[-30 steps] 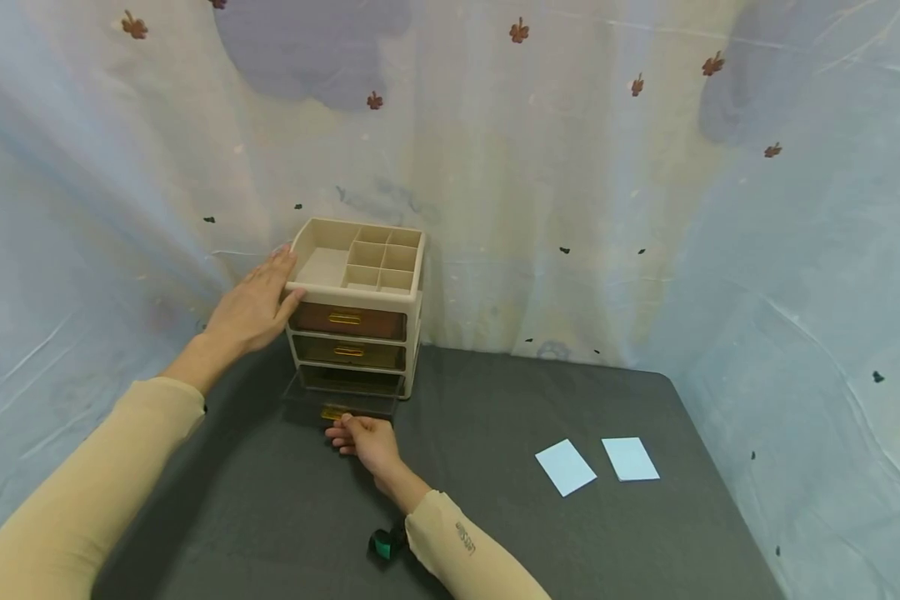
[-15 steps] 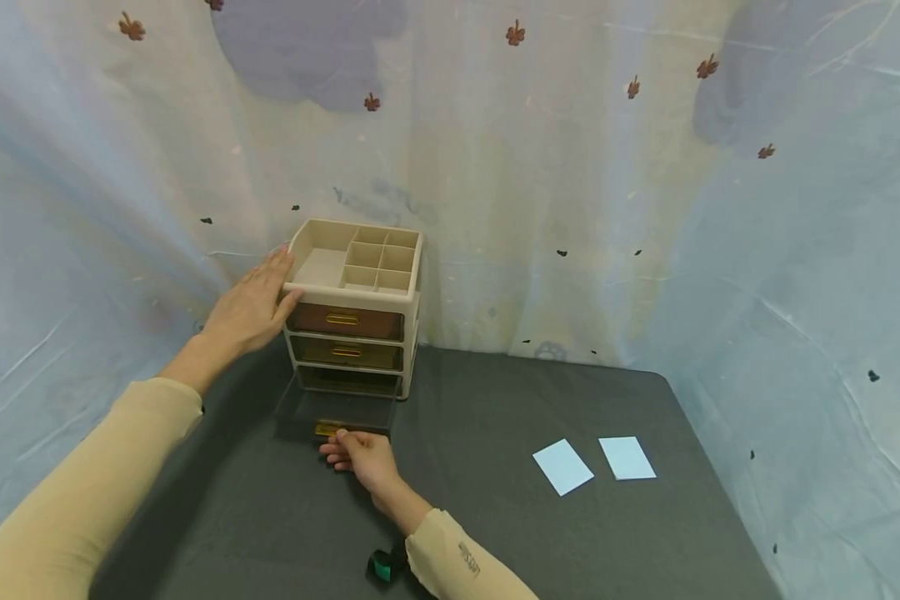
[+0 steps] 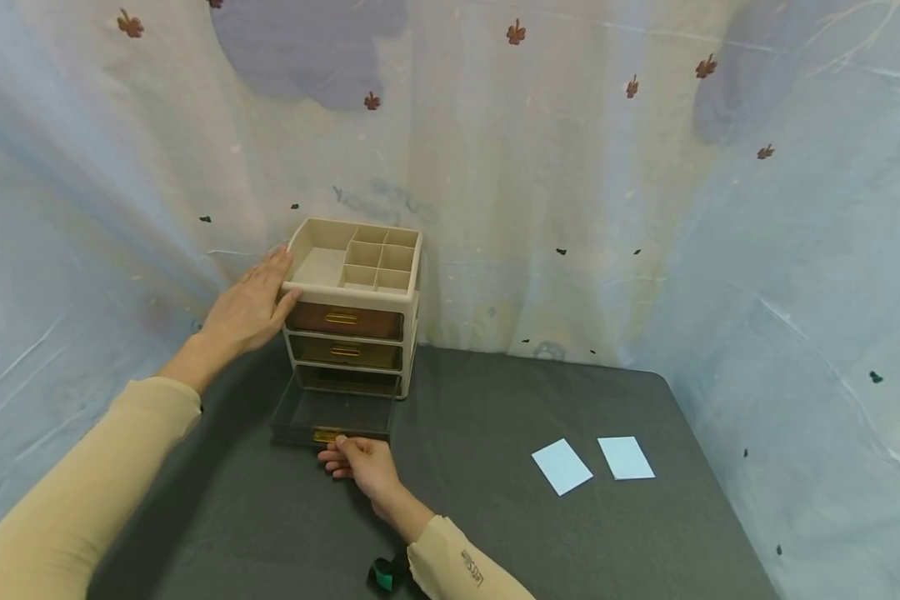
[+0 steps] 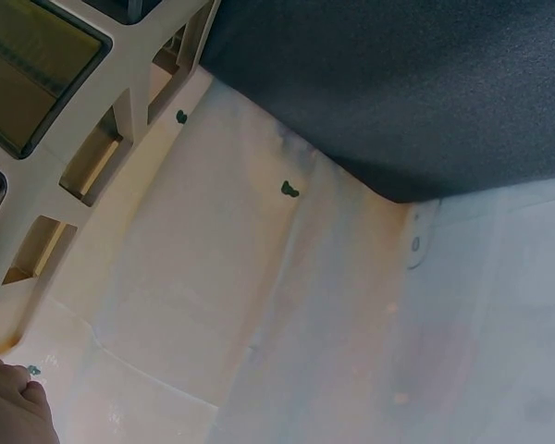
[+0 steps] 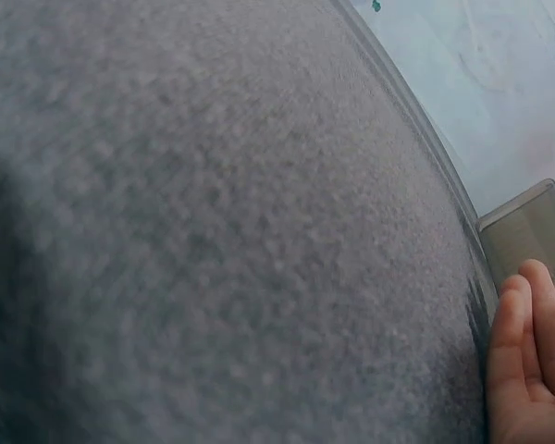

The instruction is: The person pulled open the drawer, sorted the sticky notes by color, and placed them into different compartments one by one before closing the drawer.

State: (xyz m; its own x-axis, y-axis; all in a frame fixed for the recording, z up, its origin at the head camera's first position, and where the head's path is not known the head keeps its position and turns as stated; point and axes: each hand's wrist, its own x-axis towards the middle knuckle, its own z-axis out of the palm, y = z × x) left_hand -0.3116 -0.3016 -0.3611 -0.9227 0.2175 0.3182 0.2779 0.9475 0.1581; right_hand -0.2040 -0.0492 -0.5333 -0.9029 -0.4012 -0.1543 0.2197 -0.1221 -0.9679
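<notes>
A cream desktop drawer organizer (image 3: 352,294) stands at the back left of the table, with a divided tray on top and tinted drawers below. My left hand (image 3: 247,307) rests along its upper left side, fingers straight and thumb at the front edge. The lowest, clear dark drawer (image 3: 337,410) is pulled far out toward me, and no contents show in it. My right hand (image 3: 367,468) pinches its gold handle (image 3: 325,436) between thumb and fingers. In the right wrist view, the fingers (image 5: 536,324) lie beside the drawer's front (image 5: 525,231).
Two pale cards (image 3: 562,467) (image 3: 626,457) lie apart on the right of the dark table (image 3: 495,533). A small black and green object (image 3: 382,575) is under my right forearm. A patterned curtain (image 3: 495,208) hangs close behind the organizer.
My right hand has drawn the bottom drawer farther out toward me, opening more of its inside to view. The left hand stays in place on the organizer.
</notes>
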